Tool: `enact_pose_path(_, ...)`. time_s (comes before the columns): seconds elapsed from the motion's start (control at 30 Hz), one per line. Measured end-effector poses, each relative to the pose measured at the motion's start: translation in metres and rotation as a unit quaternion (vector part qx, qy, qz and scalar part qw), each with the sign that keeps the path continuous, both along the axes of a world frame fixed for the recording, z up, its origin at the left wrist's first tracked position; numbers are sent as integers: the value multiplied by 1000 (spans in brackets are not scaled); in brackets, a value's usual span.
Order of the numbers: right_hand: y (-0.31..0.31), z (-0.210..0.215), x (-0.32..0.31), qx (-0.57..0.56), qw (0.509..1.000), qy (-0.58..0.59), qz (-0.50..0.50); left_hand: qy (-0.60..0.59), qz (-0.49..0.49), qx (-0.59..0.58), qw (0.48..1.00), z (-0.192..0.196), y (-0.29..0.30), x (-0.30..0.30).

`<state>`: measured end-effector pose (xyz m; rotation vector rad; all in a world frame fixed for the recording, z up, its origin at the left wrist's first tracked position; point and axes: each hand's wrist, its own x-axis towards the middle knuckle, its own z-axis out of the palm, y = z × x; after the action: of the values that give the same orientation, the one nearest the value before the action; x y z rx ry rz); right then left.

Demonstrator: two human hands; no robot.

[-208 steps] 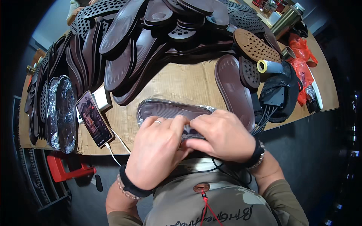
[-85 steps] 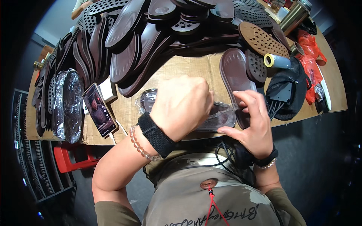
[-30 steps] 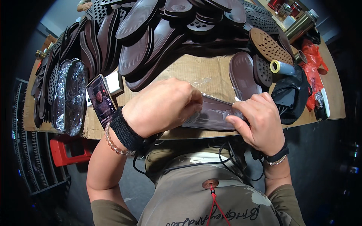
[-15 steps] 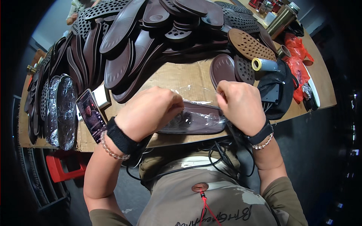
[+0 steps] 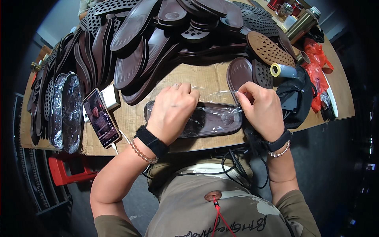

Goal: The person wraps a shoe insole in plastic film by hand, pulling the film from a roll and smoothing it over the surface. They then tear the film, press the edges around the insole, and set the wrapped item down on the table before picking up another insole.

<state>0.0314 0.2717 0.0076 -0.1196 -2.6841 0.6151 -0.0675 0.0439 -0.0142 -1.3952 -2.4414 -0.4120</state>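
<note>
Head view: my cardboard-topped table [image 5: 205, 77] is crowded at the back with a heap of ridged dark-brown shoe soles [image 5: 166, 35], leaving only a bare strip along the near edge. There the smooth oval sole [image 5: 211, 122] lies flat, crinkly clear film [image 5: 221, 106] over it. My left hand [image 5: 171, 110] presses down, fingers curled together, on its left half; my right hand [image 5: 262, 108] pinches the film's edge just above the right end, near the phone-free side.

Bright, even overhead light; sharp centre, heavy fisheye bending, black vignetted corners.
</note>
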Motion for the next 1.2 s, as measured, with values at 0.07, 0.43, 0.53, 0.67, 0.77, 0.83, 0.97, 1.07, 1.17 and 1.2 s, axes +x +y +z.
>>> enact_pose_path(0.07,0,-1,-2,-18,1000,-8,-2,-11,23,-9,1000,-3,1,6)
enact_pose_path(0.43,-2,-4,-8,-75,997,-27,4,-158,-106,21,982,31,7,41)
enact_pose_path(0.53,-1,-7,-10,-120,992,3,23,-218,-171,28,961,17,28,55)
enact_pose_path(0.67,0,-6,-10,-143,989,11,24,-242,-121,42,962,5,34,54)
enact_pose_path(0.77,5,-6,-13,-143,988,-12,58,-264,-113,70,955,-6,31,51)
enact_pose_path(0.83,7,-6,-13,-215,972,-84,33,-280,-105,57,952,-10,31,50)
enact_pose_path(0.97,6,-6,-7,-234,969,-60,53,-270,-100,55,956,-14,34,49)
enact_pose_path(1.07,1,-3,5,-191,976,-39,95,-267,-93,48,958,-15,31,51)
enact_pose_path(1.17,1,-12,18,-152,977,-2,149,-258,-91,66,959,-11,23,56)
enact_pose_path(1.2,1,-12,22,-166,974,-23,153,-267,-96,46,958,-6,17,58)
